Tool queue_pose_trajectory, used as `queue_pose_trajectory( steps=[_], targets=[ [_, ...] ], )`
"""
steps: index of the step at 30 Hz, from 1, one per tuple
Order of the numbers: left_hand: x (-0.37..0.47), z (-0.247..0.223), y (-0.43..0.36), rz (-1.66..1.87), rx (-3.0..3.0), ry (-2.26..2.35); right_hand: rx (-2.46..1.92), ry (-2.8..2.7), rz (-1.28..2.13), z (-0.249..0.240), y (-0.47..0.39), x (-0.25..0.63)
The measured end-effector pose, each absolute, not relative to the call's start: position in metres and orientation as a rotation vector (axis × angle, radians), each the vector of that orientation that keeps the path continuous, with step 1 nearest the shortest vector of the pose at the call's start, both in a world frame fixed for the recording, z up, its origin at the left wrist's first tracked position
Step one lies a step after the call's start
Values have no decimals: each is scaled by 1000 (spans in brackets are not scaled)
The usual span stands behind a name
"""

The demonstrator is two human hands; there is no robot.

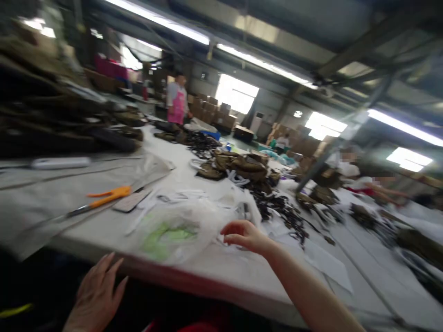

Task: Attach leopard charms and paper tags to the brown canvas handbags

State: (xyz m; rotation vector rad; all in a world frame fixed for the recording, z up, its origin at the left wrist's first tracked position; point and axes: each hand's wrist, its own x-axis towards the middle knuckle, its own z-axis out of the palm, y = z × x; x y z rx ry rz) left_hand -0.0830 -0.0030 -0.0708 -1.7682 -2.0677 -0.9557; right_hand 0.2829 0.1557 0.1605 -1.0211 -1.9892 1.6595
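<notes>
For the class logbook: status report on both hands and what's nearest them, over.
Left hand open, below the table edge, holding nothing. Right hand loosely curled, empty, at the clear plastic bag. Orange-handled scissors lie apart, leftward.

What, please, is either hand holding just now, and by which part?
Nothing is held. The left hand is spread open below the table edge; the right hand hovers with curled fingers beside the clear plastic bag.

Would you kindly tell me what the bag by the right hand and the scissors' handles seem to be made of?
The bag beside the right hand looks like thin clear plastic film: crinkled, glossy, something green showing through. The scissors have smooth orange handles, probably moulded plastic, on a dark blade that may be metal; blur leaves that open.
</notes>
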Motion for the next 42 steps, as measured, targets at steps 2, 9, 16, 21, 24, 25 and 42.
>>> queue_pose_trajectory(
  steps=[2,9,16,21,24,25,42],
  targets=[
    [-104,-81,-48,-861,-1591,-2231,-916,-2273,1584,166,137,249],
    [-169,-118,-194,-639,-993,-2863,-615,-2863,1290,142,119,103],
    [-187,-171,-274,-676,-419,-3176,-431,-3090,966,138,101,-62],
    [-196,-190,-290,-720,-255,-3261,-462,-3198,650,115,112,-124],
    [-202,-195,-293,-763,-202,-3302,-506,-3249,527,95,125,-144],
    [-204,-196,-294,-777,-192,-3313,-521,-3261,513,90,129,-149],
    [-192,-226,-321,-810,-225,-3599,-652,-3280,129,66,146,-164]
  ],
)
